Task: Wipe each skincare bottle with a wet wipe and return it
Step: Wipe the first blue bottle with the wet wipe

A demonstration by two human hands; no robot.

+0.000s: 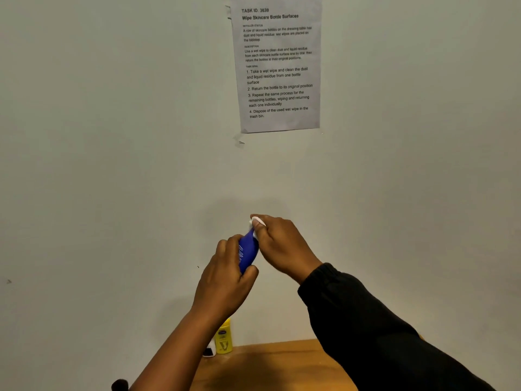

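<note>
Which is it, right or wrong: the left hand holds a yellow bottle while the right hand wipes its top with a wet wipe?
Wrong: the head view shows the bottle in the left hand is blue, not yellow. The rest is right.

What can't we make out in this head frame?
Head view only:
- blue bottle: top hidden by the right hand and wet wipe; lower end hidden by the gripping left hand.
- wet wipe: only a white bit shows past the fingers.
- white container beside the yellow bottle: mostly behind the left forearm.
- table: cut by the bottom edge, covered by both arms.
- dark object: cut by the bottom edge, unidentifiable.
</note>
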